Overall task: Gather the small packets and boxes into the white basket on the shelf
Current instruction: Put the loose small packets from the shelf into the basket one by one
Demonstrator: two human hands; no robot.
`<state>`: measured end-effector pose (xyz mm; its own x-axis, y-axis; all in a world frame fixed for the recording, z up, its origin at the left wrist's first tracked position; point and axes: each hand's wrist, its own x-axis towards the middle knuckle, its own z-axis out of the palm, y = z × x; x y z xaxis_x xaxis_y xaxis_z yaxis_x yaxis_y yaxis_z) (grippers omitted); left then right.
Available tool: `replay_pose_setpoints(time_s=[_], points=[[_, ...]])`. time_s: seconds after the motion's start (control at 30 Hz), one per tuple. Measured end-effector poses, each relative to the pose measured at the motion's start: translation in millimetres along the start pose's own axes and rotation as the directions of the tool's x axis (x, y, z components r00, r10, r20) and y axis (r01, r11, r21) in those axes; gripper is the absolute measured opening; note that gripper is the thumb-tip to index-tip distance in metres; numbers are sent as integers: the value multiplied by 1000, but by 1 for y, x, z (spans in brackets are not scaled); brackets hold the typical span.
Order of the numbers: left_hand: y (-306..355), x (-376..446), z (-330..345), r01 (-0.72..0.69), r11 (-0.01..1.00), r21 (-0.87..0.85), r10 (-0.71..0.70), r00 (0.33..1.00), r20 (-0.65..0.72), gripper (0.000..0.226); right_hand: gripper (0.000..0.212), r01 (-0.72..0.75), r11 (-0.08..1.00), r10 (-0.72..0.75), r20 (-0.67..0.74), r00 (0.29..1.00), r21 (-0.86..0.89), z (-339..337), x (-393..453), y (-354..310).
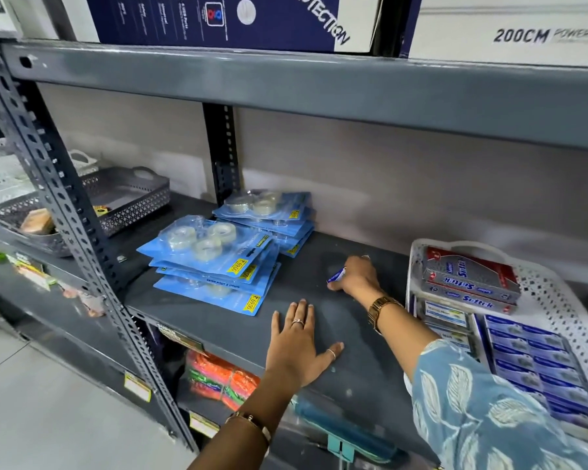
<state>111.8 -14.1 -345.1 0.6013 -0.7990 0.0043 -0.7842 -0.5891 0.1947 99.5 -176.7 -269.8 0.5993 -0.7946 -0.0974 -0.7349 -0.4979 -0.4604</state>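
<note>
Head view: right hand (355,274) fingers closed on small blue packet (336,275), long axis slanting up-right; left hand (297,346) flat, empty.

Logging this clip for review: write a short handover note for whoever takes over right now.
Left hand: open, flat on the grey shelf, holding nothing.
Right hand: closed on a small blue packet at mid-shelf.
White basket, at the right, already holds grey-and-red boxes and rows of blue boxes.
Left to do: drop the held packet in. Two stacks of blue tape packs remain on the shelf.
</note>
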Motion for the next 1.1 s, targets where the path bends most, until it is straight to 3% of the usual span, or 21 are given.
replay_pose_setpoints(time_s=[0.2, 0.33, 0.53, 0.73, 1.1], points=[[3, 0, -1, 6, 1000, 10, -6, 1000, 12, 90, 20, 21, 977, 6, -129, 992, 210, -13, -22, 5], [3, -1, -2, 12, 1000, -3, -12, 1000, 5, 88, 17, 52, 934, 18, -191, 981, 354, -27, -41, 15], [13, -7, -7, 24, 998, 52, -26, 999, 41, 77, 23, -11, 803, 188, -235, 954, 596, -57, -76, 56], [45, -22, -9, 32, 999, -31, -29, 996, 88, 58, 30, -103, 792, 316, -260, 912, 602, -87, -113, 120], [99, -54, 2, -96, 995, -38, 100, 987, 123, 57, 23, -358, 826, 525, -364, 769, 436, -131, -178, 214]])
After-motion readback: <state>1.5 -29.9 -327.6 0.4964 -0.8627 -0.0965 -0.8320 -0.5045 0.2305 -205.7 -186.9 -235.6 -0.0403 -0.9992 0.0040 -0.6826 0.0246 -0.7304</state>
